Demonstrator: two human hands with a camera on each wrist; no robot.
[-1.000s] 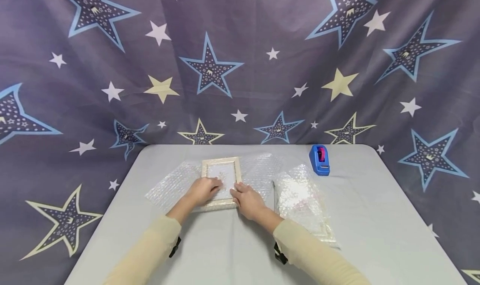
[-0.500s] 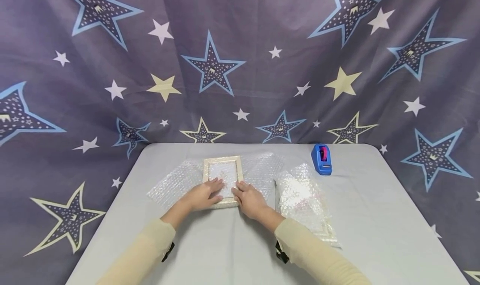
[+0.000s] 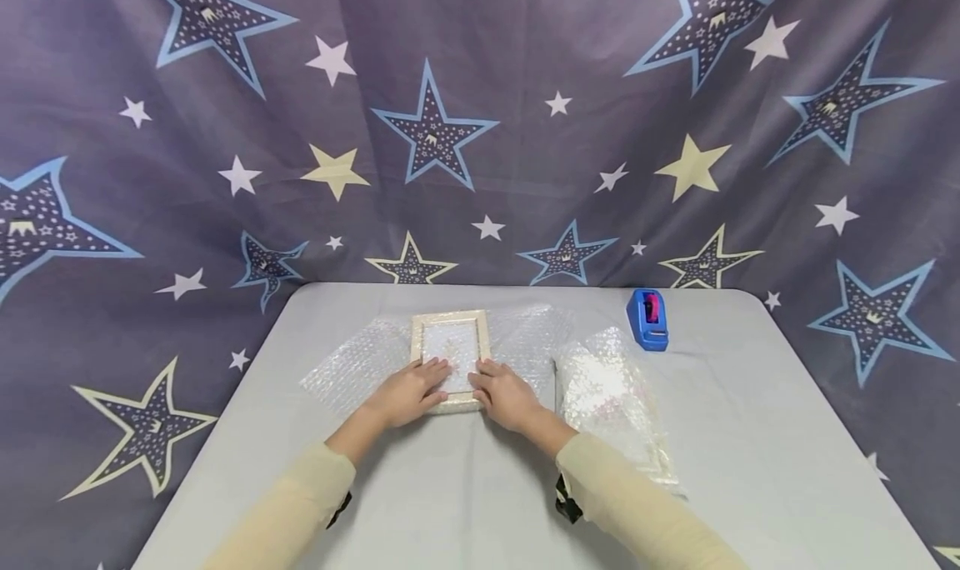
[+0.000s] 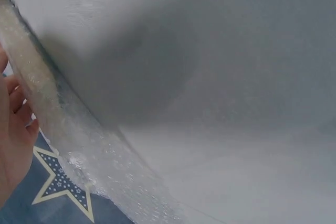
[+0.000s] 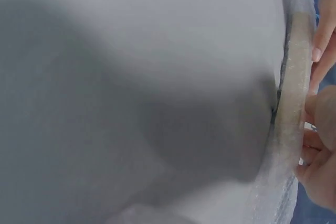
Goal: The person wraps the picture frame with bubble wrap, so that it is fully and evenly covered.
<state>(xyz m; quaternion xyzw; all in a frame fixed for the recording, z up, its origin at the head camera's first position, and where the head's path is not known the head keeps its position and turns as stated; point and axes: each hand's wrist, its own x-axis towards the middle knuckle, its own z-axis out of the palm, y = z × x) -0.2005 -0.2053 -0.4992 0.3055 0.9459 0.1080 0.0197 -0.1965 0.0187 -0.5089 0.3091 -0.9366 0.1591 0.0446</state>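
Observation:
A picture frame (image 3: 450,317) with a pale wooden border and a white picture lies on a sheet of bubble wrap (image 3: 356,366) that spreads out to both sides. My left hand (image 3: 409,393) rests on the frame's lower left part, fingers extended over the picture. On the lower right side, my right hand (image 3: 512,397) lays its fingers on the border. The frame's near edge (image 5: 294,72), covered in bubble wrap, runs along the side of the right wrist view. The left wrist view catches part of the left hand (image 4: 14,140) beside that wrapped edge.
Right of my right hand lies a bubble-wrapped package (image 3: 618,407), shiny, with a frame-like border inside. A blue tape dispenser (image 3: 648,320) with a pink core stands at the back right of the white-covered table (image 3: 757,428). A star-patterned curtain (image 3: 517,153) hangs behind.
My left hand has slid a little down the frame, its fingers going from bent to extended. The right hand keeps its place on the border. The head view has shifted slightly.

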